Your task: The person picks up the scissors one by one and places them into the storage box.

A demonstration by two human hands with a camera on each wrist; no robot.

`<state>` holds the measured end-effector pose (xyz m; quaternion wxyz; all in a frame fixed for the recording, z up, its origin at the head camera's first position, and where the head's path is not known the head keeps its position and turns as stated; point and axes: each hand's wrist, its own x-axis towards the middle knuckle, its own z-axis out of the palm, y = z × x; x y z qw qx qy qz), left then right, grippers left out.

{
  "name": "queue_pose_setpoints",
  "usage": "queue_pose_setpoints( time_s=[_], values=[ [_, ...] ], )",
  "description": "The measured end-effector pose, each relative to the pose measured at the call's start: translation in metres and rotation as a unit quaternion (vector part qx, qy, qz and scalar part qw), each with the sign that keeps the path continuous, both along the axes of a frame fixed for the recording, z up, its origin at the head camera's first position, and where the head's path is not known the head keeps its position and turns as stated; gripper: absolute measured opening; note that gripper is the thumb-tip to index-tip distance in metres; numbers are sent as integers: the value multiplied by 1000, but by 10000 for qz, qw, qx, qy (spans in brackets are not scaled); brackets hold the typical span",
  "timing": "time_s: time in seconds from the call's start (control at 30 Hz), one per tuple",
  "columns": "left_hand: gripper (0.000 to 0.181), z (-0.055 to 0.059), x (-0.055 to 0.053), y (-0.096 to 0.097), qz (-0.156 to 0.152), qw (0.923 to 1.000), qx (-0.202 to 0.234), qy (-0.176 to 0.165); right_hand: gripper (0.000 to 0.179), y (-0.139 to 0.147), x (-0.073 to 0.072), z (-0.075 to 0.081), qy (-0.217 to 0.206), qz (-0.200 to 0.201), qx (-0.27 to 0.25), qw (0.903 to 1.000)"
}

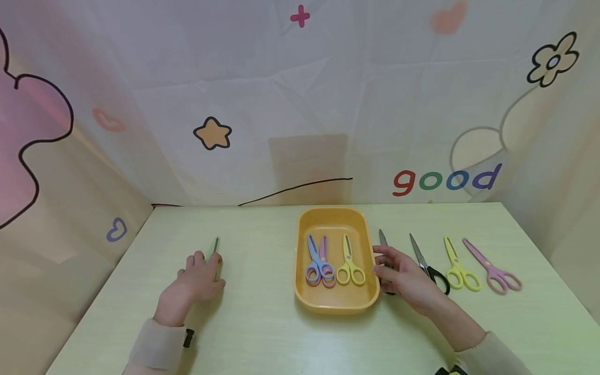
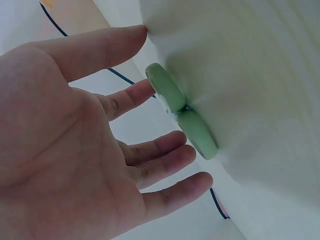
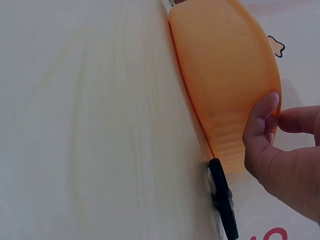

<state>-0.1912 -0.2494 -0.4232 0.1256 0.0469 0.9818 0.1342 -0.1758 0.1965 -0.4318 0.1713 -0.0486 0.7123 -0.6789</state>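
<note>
In the head view, my left hand (image 1: 197,281) is over a pair of green scissors (image 1: 216,246) lying on the table's left side. The left wrist view shows the green handle loops (image 2: 197,132) beside the spread, loosely bent fingers, with a gap below the thumb. My right hand (image 1: 405,276) holds the right rim of a yellow-orange tray (image 1: 300,260), fingertips at its edge. Inside the tray lie blue scissors (image 1: 313,255), pink scissors (image 1: 324,245) partly beneath them, and yellow scissors (image 1: 347,250). Black-handled scissors (image 1: 383,237) are partly hidden behind the right hand.
Right of the right hand lie another pair of black-handled scissors (image 1: 419,255), yellow scissors (image 1: 452,252) and pink scissors (image 1: 480,257). A printed curtain (image 1: 244,94) hangs behind the pale table (image 1: 253,333) and along its sides.
</note>
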Motion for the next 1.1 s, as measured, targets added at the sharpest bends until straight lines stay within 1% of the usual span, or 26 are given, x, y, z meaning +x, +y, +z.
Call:
queue_pose_setpoints(
  time_s=[0.33, 0.7, 0.9, 1.1],
  values=[
    [35, 0, 1, 0, -42, 10000, 84, -17, 53, 0, 0, 1, -93, -83, 129, 9998],
    [29, 1, 0, 0, -237, 9995, 130, -137, 53, -1, 0, 2, -111, -58, 157, 9998],
    [27, 3, 0, 1, -236, 9996, 77, -158, 54, -1, 0, 2, -118, -64, 147, 9998],
    [25, 6, 0, 4, -255, 9995, -89, -142, 54, -1, 0, 1, -105, -70, 106, 9999]
  ],
)
